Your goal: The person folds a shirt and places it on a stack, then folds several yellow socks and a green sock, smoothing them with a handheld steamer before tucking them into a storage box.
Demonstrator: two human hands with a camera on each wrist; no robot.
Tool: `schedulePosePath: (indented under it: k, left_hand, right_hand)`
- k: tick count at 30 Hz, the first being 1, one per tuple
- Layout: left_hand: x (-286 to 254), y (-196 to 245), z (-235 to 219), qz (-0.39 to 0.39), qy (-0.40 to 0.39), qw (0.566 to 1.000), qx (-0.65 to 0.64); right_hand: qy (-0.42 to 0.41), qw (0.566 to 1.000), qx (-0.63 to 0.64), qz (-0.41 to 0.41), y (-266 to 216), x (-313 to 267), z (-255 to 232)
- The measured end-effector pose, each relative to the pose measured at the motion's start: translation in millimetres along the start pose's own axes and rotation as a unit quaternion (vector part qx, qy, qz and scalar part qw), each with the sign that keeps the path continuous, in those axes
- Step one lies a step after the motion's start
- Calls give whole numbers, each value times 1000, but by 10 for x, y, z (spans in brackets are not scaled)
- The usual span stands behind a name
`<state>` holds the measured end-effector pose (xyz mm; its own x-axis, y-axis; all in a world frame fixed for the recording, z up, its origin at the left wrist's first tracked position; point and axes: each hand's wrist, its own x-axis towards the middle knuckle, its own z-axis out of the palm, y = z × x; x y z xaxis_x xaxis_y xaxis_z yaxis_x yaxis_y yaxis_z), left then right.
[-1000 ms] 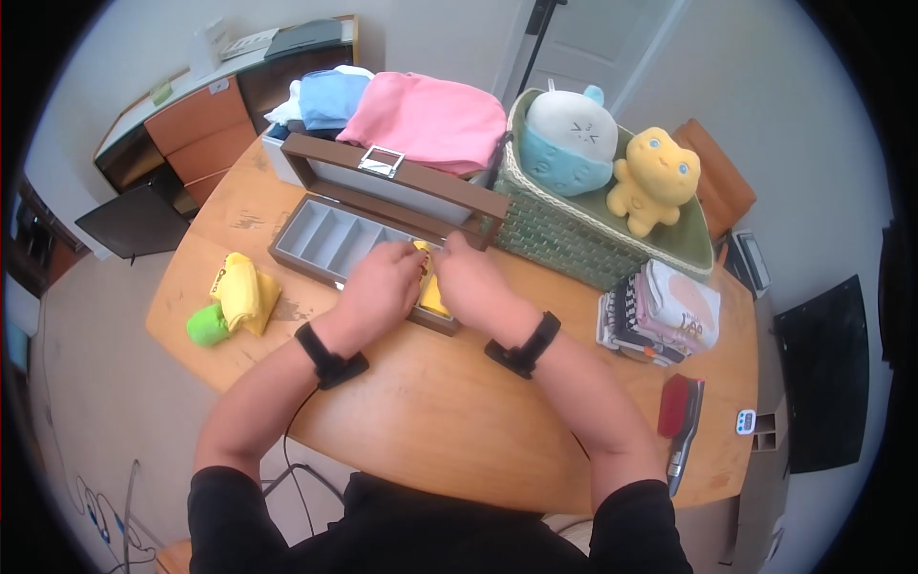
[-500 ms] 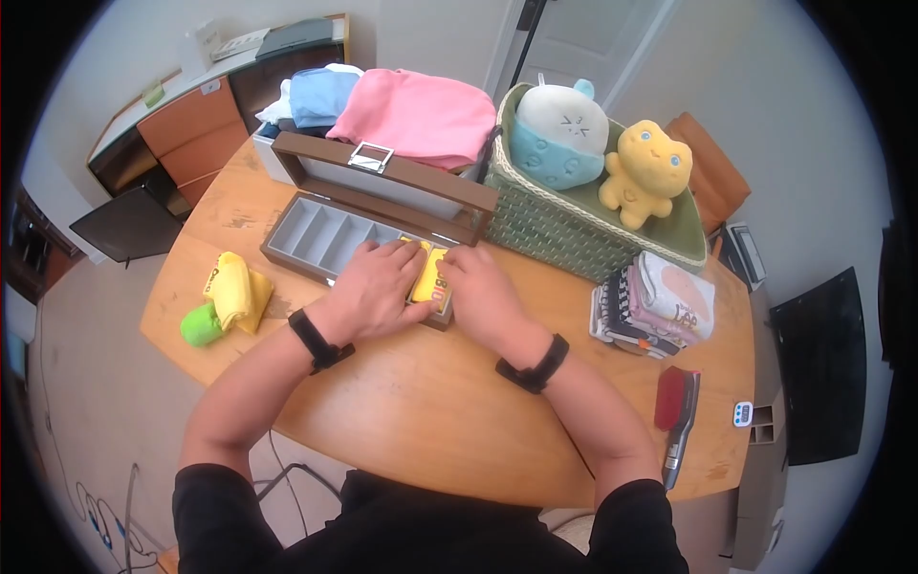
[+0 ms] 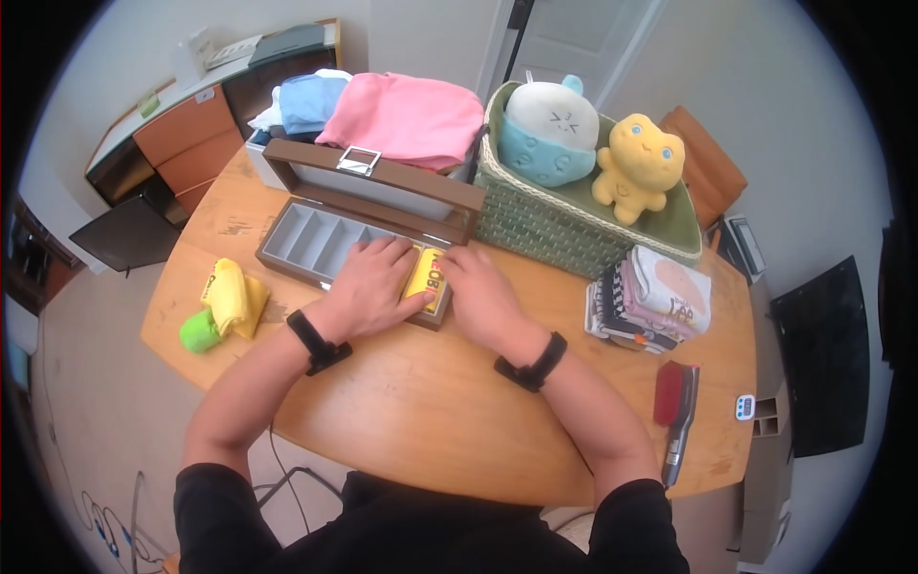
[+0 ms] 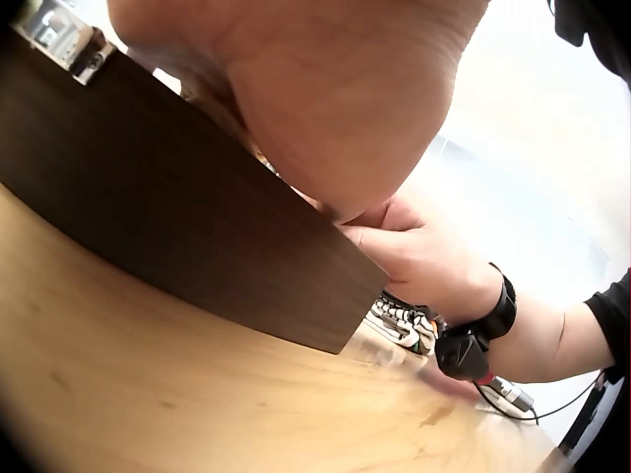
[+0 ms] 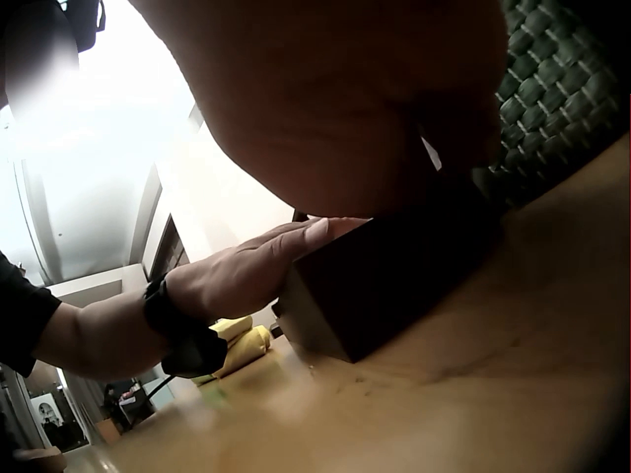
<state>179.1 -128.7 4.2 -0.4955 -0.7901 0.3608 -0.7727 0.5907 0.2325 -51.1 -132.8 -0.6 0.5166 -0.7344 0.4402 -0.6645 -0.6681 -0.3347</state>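
Note:
A long brown box point(image 3: 273, 260) with grey compartments lies at mid-table, its windowed lid point(image 3: 421, 188) raised. In its right-end compartment sits a yellow folded cloth point(image 3: 424, 277) with red lettering. My left hand point(image 3: 371, 292) lies over the box just left of this cloth, fingers extended and thumb at the cloth's near edge. From the right, my right hand point(image 3: 486, 298) rests over the box's end with its fingertips on the cloth's right side. In the left wrist view the box's front wall point(image 4: 187, 197) shows below the left palm; the palms hide the fingertips in both wrist views.
Yellow cloth rolls point(image 3: 229, 298) and a green roll point(image 3: 200, 329) lie at left. Behind stand a bin of pink clothing point(image 3: 402, 120) and a green woven basket point(image 3: 555, 230) of plush toys. Folded shirts point(image 3: 660, 301), a red-headed brush point(image 3: 677, 407) and a small timer point(image 3: 745, 408) are right.
Both hands have gone from bunched fingers around the yellow cloth to flatter fingers at its sides. The cloth now lies flatter in the compartment, its lettering showing. The head view has shifted slightly.

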Motion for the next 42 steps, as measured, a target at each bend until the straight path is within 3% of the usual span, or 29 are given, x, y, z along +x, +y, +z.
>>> schedulePosePath:
  k: [4,7,10,13,17,20,22,28,32,34,38,40,42]
  left_hand:
    - [-140,-4,-32,29,22,999,22]
    - [-358,149,-72,38,51,998,-17]
    - [-456,250,-97,30,39,999,23]
    - [-484,272,-139,24,35,999,12]
    - [-495,202,-125,16,34,999,-20]
    - [-513,139,-95,-54,70,992,-92]
    - [-519,102,-36,-17,89,993,-81]
    - [-538,208,-49,1,73,997,-23]
    - [-480,222,-99,-16,49,998,-26]
    - [-444,227,-113,-10,111,992,-51]
    - [-411,242,-76,0,69,997,-21]
    - [-307,195,-178,-87,-49,991,-89]
    - [-283,132,-152,-42,-11,998,-49]
  right_hand:
    - [-55,995,-73,28,-144,111,-2]
    - [-26,998,-31,-45,-132,226,46]
    - [-21,996,-24,-79,-66,379,190]
    - [-58,996,-17,-62,-40,419,260]
    - [-42,997,-2,-61,23,407,294]
    - [-34,997,-5,-63,3,392,251]
    - [-19,990,24,-136,-10,413,222]
    - [-53,983,14,-176,-57,398,200]
    - [-96,984,-5,-149,-97,469,188]
    - [-107,986,4,-130,-100,490,207]
    - [-69,986,-19,-149,-32,465,272]
    - [-144,981,14,-130,-4,495,180]
    - [-113,985,70,-108,-54,428,87]
